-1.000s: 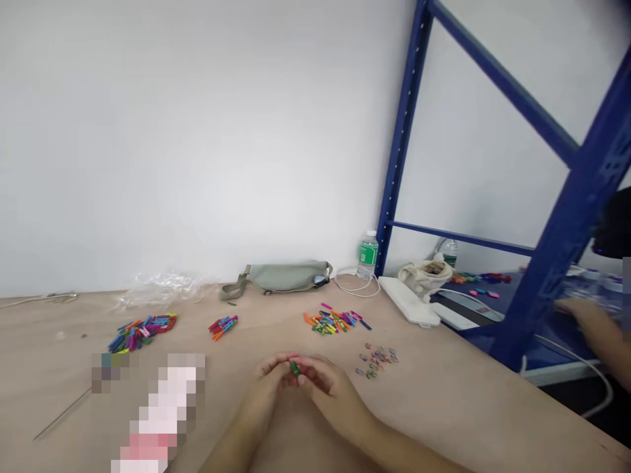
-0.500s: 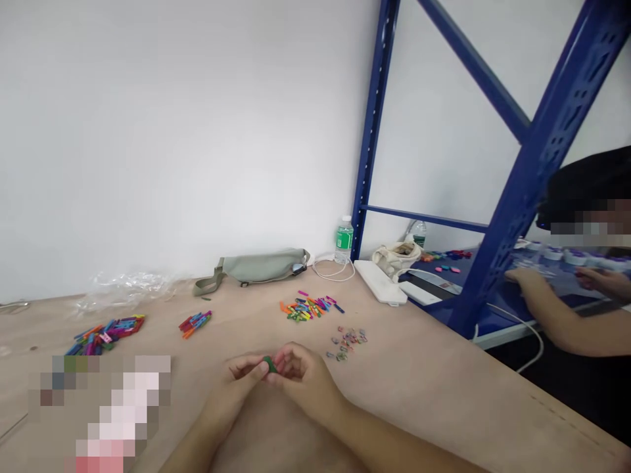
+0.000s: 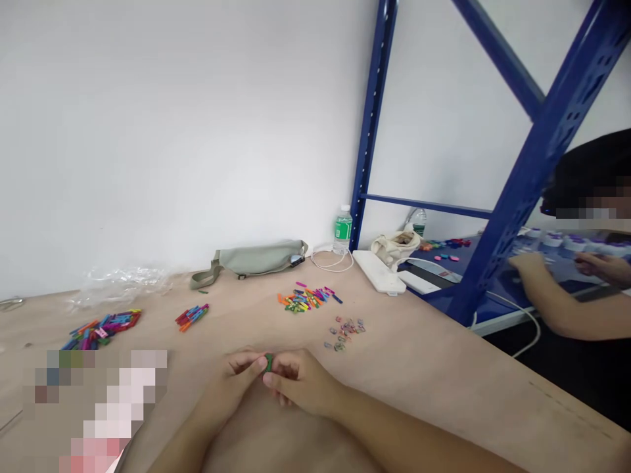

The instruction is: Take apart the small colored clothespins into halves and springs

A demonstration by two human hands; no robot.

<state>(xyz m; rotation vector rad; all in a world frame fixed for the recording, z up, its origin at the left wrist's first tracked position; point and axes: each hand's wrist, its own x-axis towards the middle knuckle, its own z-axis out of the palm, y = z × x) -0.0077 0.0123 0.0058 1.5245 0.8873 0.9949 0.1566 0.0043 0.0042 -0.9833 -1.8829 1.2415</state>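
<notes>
Over the near middle of the table, my left hand (image 3: 236, 378) pinches a small green clothespin piece (image 3: 269, 362) between thumb and fingers. My right hand (image 3: 300, 378) is closed at the other side of the same piece, its thumb against the lower end. Fingers hide much of it, so I cannot tell whether a spring is on it. Beyond my right hand lie small metal springs (image 3: 348, 330) in a loose scatter. Farther back is a pile of colourful clothespin pieces (image 3: 308, 299). To the left lie a small heap of clothespins (image 3: 192, 316) and a larger clothespin pile (image 3: 106, 328).
A grey-green waist bag (image 3: 261, 258), crumpled clear plastic (image 3: 123, 282) and a water bottle (image 3: 343, 230) stand along the wall. A white power bank (image 3: 378, 272) with a cable lies near a blue rack post (image 3: 367, 131). On the right a person's arm (image 3: 557, 295) reaches over another table.
My right hand has turned a little and its lower fingers have come down below the thumb. The green piece now stands more upright. The whole view has shifted slightly.
</notes>
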